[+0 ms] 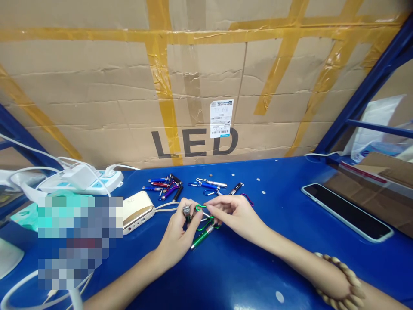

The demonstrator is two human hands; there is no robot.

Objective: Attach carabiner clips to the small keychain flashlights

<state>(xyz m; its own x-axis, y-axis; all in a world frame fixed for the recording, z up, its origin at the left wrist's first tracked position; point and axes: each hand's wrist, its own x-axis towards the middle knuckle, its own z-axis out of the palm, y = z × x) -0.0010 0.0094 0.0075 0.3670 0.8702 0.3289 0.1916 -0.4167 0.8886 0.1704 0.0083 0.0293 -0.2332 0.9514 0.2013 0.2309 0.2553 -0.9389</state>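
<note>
Just above the blue tabletop, my left hand (180,228) is closed round a small penlight-like tube (186,211) with a silver end. A green carabiner (199,207) spans the gap between my two hands. Thumb and fingertips of my right hand (237,213) pinch its right side. Below them a green penlight (201,239) lies slanting, with another green clip near its upper end. Fingers partly cover the other small parts between the hands. Behind lie a pile of coloured penlights (164,185) and a blue penlight (209,185) with a clip.
A white power bank (138,211) with a cable is left of my hands, near a white power strip (109,183). A phone (346,211) lies at right beside cardboard (371,189). A large taped carton (122,99) stands along the back. Part of the left side is pixelated.
</note>
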